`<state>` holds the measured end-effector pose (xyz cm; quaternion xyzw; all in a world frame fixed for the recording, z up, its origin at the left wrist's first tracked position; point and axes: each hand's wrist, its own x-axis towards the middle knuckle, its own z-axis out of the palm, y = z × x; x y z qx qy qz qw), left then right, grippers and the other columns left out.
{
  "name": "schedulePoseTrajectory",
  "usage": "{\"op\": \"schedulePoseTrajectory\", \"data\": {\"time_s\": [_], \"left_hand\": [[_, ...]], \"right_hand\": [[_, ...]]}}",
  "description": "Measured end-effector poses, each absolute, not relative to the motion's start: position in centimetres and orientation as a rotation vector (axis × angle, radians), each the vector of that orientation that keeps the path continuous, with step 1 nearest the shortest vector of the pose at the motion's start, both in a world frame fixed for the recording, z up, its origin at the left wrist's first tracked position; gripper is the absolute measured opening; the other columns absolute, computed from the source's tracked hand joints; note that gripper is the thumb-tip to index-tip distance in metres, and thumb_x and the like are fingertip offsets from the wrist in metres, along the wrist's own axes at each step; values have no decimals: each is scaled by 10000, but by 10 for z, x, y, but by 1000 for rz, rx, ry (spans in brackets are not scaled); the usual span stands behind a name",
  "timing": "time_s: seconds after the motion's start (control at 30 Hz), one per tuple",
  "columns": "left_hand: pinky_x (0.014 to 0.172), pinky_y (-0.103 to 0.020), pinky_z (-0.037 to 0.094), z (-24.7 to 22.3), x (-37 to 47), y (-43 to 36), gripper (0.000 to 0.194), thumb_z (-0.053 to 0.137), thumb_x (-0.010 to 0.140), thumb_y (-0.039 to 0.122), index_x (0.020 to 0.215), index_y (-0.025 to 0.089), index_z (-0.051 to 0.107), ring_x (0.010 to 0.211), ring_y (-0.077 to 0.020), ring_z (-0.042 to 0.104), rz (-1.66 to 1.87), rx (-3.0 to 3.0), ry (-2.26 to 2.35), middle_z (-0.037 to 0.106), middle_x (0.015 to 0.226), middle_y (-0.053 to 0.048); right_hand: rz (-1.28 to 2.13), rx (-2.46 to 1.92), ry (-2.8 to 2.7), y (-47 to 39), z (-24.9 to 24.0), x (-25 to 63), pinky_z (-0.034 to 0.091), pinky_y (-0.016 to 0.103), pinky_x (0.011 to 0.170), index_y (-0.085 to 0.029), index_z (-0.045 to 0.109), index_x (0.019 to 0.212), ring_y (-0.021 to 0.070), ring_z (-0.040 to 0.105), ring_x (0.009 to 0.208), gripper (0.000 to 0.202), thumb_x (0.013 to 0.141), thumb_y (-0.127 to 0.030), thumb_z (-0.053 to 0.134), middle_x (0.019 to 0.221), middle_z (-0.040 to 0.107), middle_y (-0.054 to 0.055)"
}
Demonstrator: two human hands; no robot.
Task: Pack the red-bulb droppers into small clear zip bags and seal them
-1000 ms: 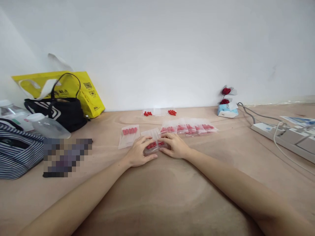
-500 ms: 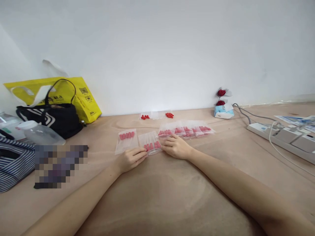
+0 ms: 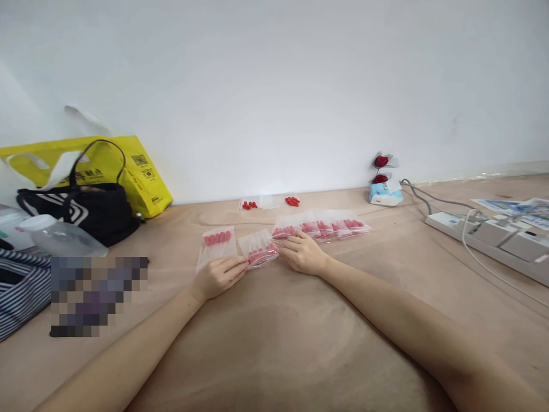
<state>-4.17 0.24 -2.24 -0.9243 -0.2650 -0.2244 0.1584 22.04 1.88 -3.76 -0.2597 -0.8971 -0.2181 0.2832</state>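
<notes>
A clear plastic bag with a row of red capsule-like pieces (image 3: pixel 259 256) lies between my two hands, its right end a little higher than its left. My left hand (image 3: pixel 219 277) pinches the bag's lower left corner with closed fingers. At the right end my right hand (image 3: pixel 302 253) has its fingers closed on the bag's edge, the fingertips partly hidden. Just left lies another such bag (image 3: pixel 217 245), flat on the table. Several overlapping filled bags (image 3: pixel 326 224) extend right from behind my right hand.
Against the wall lie more bags with small red pieces (image 3: pixel 292 201). To the left are a yellow bag (image 3: pixel 154 191), a black bag (image 3: pixel 107 209) and a translucent bottle (image 3: pixel 68 237). A tissue pack (image 3: pixel 386 197) with red roses and a power strip (image 3: pixel 493 234) stand right.
The bag between my hands has tilted, its right end rising and its left end dropping slightly. Both hands keep their places at its ends. The whole view has shifted a little.
</notes>
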Motion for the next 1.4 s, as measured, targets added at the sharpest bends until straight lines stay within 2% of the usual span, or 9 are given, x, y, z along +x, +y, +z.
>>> {"op": "schedulePoseTrajectory", "data": {"time_s": [0.4,0.6,0.7,0.8,0.9,1.13,1.4], "left_hand": [[720,-271,540,-20,-39,3,242,444,786,115,867,227,644,792,-140,640,-734,-2610,-613,683,876,-24],[693,-235,535,-20,-36,0,184,472,787,132,814,206,639,745,-123,642,-818,-2535,-610,685,831,-20],[701,-237,530,-19,-25,-2,141,520,771,166,868,180,622,765,-130,634,-909,-2490,-623,673,843,-45],[715,-236,525,-18,-9,-1,189,551,759,173,941,165,599,797,-131,624,-986,-2457,-576,665,865,-56],[687,-236,525,-19,5,2,158,540,762,138,899,178,607,763,-121,624,-1015,-2450,-513,670,824,-30],[654,-266,518,-18,13,11,98,540,751,123,811,161,607,717,-131,617,-1003,-2404,-450,671,773,-28],[669,-291,505,-13,15,15,81,508,765,134,767,137,589,666,-133,605,-768,-2253,-331,665,755,-41]], "right_hand": [[-670,-589,-2384,18,-36,221,287,301,658,-158,577,787,145,464,672,239,864,-156,350,719,598,38],[-717,-548,-2387,19,-35,220,298,287,663,-169,578,732,132,452,653,268,868,-148,348,700,605,18],[-736,-572,-2338,20,-36,216,297,284,658,-162,566,671,128,447,633,266,852,-147,372,657,593,17],[-742,-583,-2250,19,-36,208,292,284,650,-158,563,649,128,450,626,249,837,-162,401,621,578,17],[-730,-585,-2192,19,-36,201,288,287,644,-159,565,643,129,453,619,253,838,-190,407,594,565,15],[-701,-559,-2150,19,-36,198,284,279,636,-161,578,672,131,467,630,229,836,-187,421,609,578,13],[-738,-579,-2207,21,-36,196,275,285,652,-151,550,638,128,451,630,217,815,-150,425,618,563,19]]}}
